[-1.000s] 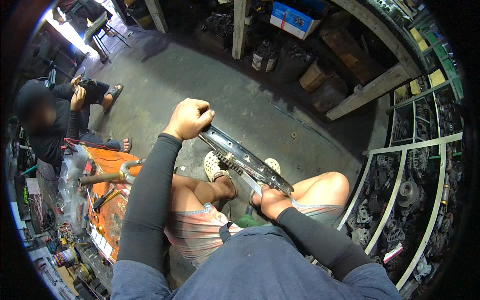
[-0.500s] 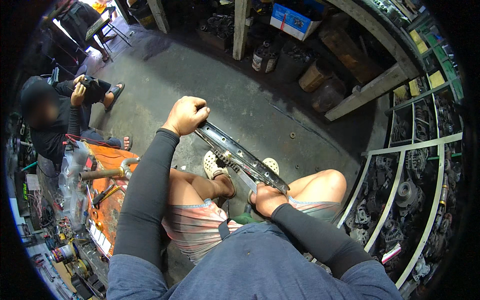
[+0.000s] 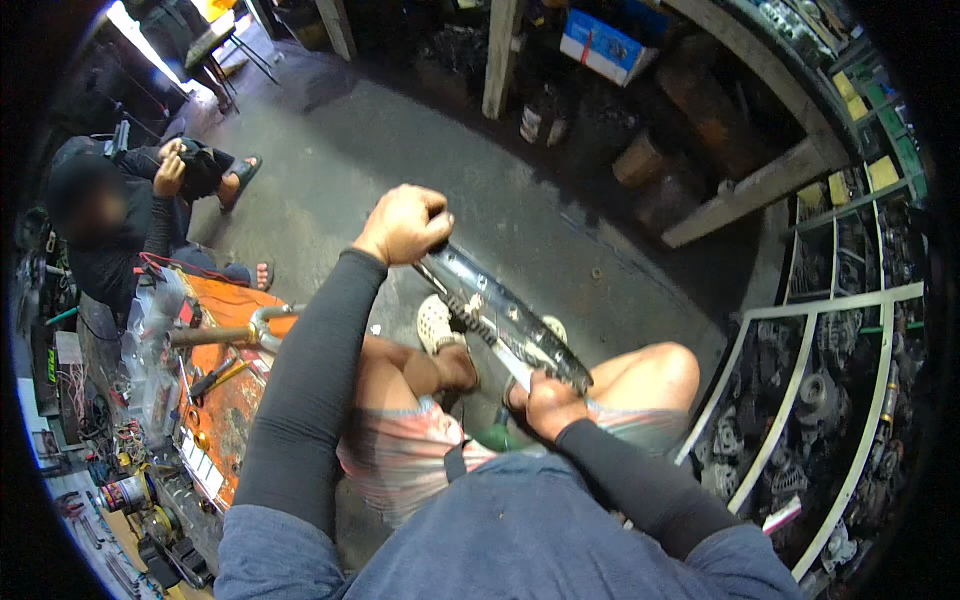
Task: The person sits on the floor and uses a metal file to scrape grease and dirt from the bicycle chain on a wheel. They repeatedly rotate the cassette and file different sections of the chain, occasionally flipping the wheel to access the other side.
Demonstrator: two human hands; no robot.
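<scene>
A long, dark metal rail with a row of holes slants across the space above my knees. My left hand is closed around its far upper end. Along the rail's near side runs a dark, toothed or ribbed strip. At the lower right end, my right hand is a fist beside the rail. A flat, pale, blade-like strip sticks out of this fist toward the rail's middle. The fist hides its other end, and whether that hand also grips the rail I cannot tell.
An orange worktable with a bent metal pipe and hand tools stands at my left. Beyond it sits a person handling something dark. Shelves of metal parts line the right; a blue box lies at the back.
The whole view has shifted slightly. The rail has rolled a little in my hands, its holed face now catching more light. Both hands keep their hold.
</scene>
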